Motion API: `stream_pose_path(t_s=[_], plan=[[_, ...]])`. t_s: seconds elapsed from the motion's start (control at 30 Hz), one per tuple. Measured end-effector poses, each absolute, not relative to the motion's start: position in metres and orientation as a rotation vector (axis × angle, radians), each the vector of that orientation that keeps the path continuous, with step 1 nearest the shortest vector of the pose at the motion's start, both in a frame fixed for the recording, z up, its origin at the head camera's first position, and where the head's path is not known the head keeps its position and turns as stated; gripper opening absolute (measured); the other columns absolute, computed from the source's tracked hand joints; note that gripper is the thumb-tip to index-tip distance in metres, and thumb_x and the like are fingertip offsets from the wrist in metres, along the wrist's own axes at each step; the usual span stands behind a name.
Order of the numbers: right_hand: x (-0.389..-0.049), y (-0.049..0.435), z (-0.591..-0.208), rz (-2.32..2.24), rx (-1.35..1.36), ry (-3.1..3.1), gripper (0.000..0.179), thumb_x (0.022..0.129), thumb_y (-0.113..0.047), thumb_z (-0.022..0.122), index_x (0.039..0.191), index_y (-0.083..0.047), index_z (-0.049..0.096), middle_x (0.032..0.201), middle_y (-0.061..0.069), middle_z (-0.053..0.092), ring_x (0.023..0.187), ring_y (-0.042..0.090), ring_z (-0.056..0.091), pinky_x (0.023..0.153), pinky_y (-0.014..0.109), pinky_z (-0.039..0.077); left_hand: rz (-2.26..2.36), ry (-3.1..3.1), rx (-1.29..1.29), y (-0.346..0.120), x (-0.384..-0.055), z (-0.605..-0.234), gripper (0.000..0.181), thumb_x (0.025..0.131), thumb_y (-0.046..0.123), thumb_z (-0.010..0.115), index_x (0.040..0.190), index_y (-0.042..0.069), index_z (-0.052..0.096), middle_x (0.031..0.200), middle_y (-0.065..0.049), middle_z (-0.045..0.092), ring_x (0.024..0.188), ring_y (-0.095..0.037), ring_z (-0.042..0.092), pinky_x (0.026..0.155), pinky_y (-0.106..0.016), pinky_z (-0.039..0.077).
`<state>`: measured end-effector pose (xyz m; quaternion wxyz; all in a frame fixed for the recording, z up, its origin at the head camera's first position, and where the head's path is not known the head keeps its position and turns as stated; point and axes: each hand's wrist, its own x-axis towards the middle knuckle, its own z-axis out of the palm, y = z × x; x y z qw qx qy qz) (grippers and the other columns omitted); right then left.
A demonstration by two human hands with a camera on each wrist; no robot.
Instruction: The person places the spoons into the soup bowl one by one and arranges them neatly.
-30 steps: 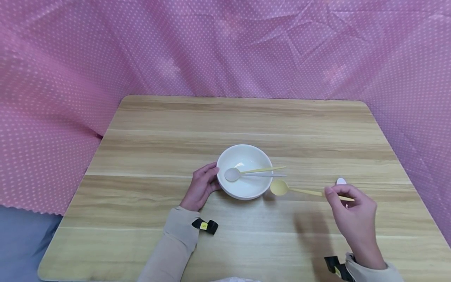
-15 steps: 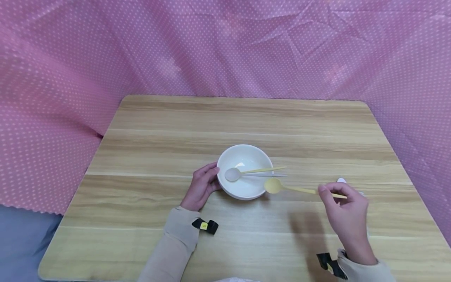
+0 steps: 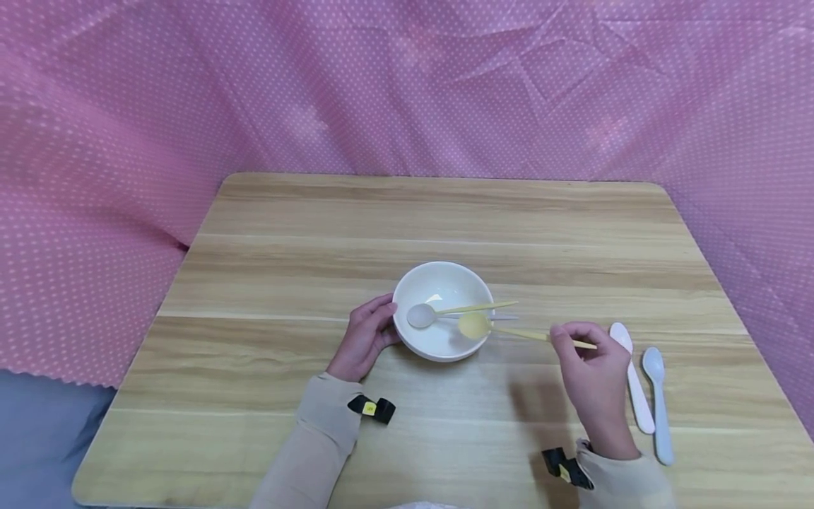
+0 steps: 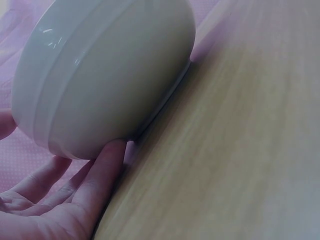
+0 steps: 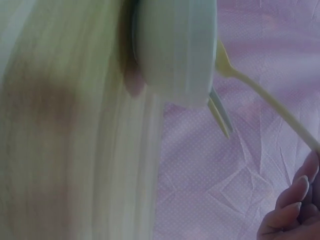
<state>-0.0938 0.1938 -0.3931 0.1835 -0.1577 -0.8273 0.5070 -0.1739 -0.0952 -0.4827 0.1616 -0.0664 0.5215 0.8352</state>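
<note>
My left hand (image 3: 362,336) holds the white bowl (image 3: 439,279) at its left side, thumb on the rim and fingers against the outer wall. In the left wrist view the bowl's base sits on the table. Inside lies a whitish spoon (image 3: 421,315), and beside it a yellow handle (image 3: 477,307); two handle ends stick out past the right rim. My right hand (image 3: 594,382) pinches a yellow spoon (image 3: 521,332) by the handle, its head over the right part of the bowl. In the right wrist view this spoon (image 5: 270,100) slants above the rim.
On the wooden table (image 3: 254,268), right of my right hand, lie a pinkish-white spoon (image 3: 639,396) and a pale blue-grey spoon (image 3: 660,410). Pink dotted cloth (image 3: 407,85) hangs behind the table and along its sides.
My right hand has moved left with the yellow spoon, bringing its head from beside the bowl to over it. The two spoons on the right now show fully. My left hand has stayed put.
</note>
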Motion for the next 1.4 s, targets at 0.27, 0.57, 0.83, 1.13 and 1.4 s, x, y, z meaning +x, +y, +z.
stream_pose_path(t_s=[0.27,0.57,0.83,1.13,1.4], plan=[[-0.102,0.185,-0.4,1.455,-0.457,-2.31,0.015,0.088,-0.017,0.065,0.086,-0.003,0.069,0.082,-0.008,0.063,0.079,0.007,0.055,0.065,0.015,0.047,2.384,1.489,-0.187,-0.096,-0.174,-0.483,0.044,0.091,0.017,0.057,0.132,0.001,0.05,0.128,-0.019,0.055,0.098,-0.02,0.061,0.079,-0.032,0.055],[-0.111,0.176,-0.407,1.487,-0.403,-2.266,0.014,0.086,-0.015,0.065,0.084,-0.001,0.069,0.084,0.003,0.067,0.077,0.006,0.057,0.062,0.014,0.048,2.385,1.485,-0.187,-0.095,-0.175,-0.483,0.043,0.091,0.016,0.056,0.131,0.001,0.051,0.123,-0.017,0.058,0.097,-0.019,0.061,0.078,-0.032,0.055],[-0.117,0.168,-0.415,1.49,-0.387,-2.244,0.012,0.085,-0.012,0.066,0.081,-0.001,0.068,0.077,-0.004,0.064,0.063,0.005,0.054,0.054,0.014,0.046,2.397,1.489,-0.186,-0.095,-0.174,-0.483,0.045,0.09,0.017,0.058,0.131,0.0,0.051,0.117,-0.013,0.061,0.094,-0.019,0.062,0.077,-0.031,0.056],[-0.119,0.161,-0.418,1.504,-0.368,-2.248,0.012,0.084,-0.012,0.068,0.081,-0.001,0.069,0.076,-0.008,0.062,0.057,0.004,0.049,0.049,0.015,0.041,2.393,1.479,-0.187,-0.094,-0.174,-0.482,0.043,0.091,0.016,0.057,0.131,0.001,0.051,0.123,-0.02,0.057,0.095,-0.02,0.061,0.078,-0.032,0.055],[-0.122,0.154,-0.421,1.5,-0.358,-2.258,0.012,0.085,-0.011,0.066,0.08,0.0,0.068,0.081,0.008,0.066,0.065,0.006,0.051,0.052,0.015,0.041,2.391,1.478,-0.186,-0.095,-0.174,-0.481,0.044,0.091,0.016,0.057,0.132,0.0,0.05,0.127,-0.021,0.054,0.095,-0.02,0.061,0.078,-0.032,0.055]])
